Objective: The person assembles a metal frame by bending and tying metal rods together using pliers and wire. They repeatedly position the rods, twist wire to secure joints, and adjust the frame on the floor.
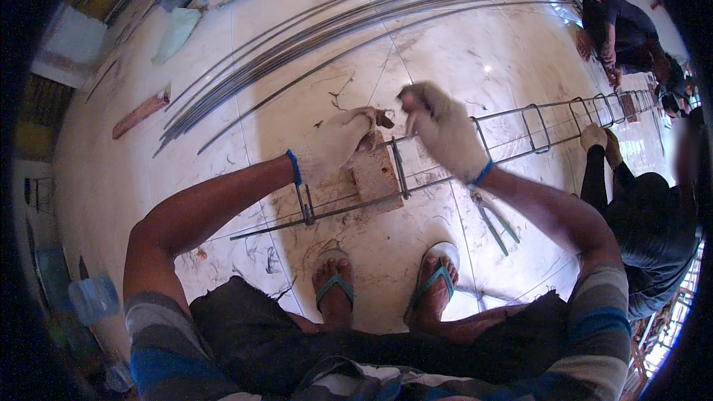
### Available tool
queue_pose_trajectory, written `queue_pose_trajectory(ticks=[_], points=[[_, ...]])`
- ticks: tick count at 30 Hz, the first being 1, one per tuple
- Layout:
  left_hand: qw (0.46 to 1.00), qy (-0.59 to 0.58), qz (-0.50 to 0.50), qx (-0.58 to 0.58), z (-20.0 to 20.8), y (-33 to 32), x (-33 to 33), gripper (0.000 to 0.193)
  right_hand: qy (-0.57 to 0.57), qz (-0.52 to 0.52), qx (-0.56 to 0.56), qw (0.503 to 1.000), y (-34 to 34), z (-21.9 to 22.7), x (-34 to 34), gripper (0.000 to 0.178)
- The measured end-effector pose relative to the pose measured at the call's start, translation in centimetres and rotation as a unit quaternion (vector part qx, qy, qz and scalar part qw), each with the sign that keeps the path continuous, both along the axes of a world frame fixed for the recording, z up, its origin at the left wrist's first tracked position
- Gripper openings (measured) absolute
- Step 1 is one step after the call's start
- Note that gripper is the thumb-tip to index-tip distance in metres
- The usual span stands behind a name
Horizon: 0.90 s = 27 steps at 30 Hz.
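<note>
A long cage of thin steel bars with rectangular stirrups (402, 168) runs from near my feet to the far right. Its near end rests across a reddish brick (377, 182). My left hand (338, 147), in a white glove with a blue cuff, is curled at the cage's far bar above the brick; what its fingers hold is hidden. Just right of it, my gloved right hand (445, 132) is raised over the cage, fingers curled closed and slightly blurred. Whatever it pinches is too small to make out. Green-handled pliers (494, 223) lie on the floor below my right wrist.
Several loose steel bars (297, 48) stretch across the tiled floor beyond the cage. Another brick (141, 113) lies at left. A person in dark clothes (646, 215) touches the cage at right; a second person (624, 33) crouches farther off. Wire scraps (342, 93) litter the floor.
</note>
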State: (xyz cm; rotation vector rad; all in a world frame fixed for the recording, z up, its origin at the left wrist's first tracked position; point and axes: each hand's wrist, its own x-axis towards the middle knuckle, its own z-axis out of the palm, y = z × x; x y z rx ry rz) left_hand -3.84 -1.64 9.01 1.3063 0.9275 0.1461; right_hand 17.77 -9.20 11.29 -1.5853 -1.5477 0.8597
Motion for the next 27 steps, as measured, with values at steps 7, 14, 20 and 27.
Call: queue_pose_trajectory(ticks=[7, 14, 20, 27], points=[[0.994, -0.1, -0.024, 0.029, -2.6, -0.6, 0.9, 0.051, 0.148, -0.029, -0.112, 0.982, 1.8, -1.8, 2.4, 0.055], [0.948, -0.294, 0.094, -0.074, -1.6, 3.0, 1.3, 0.053, 0.16, 0.023, -0.247, 0.955, -1.4, -2.6, 0.0, 0.063], [0.95, -0.286, 0.1, -0.077, -1.7, 3.4, 1.3, 0.054, 0.242, 0.146, -0.279, 0.918, -2.4, -3.7, -0.5, 0.057], [0.949, -0.268, 0.131, -0.106, -0.9, 2.5, 1.2, 0.06, 0.232, 0.075, -0.28, 0.928, -2.1, -3.0, -1.1, 0.047]])
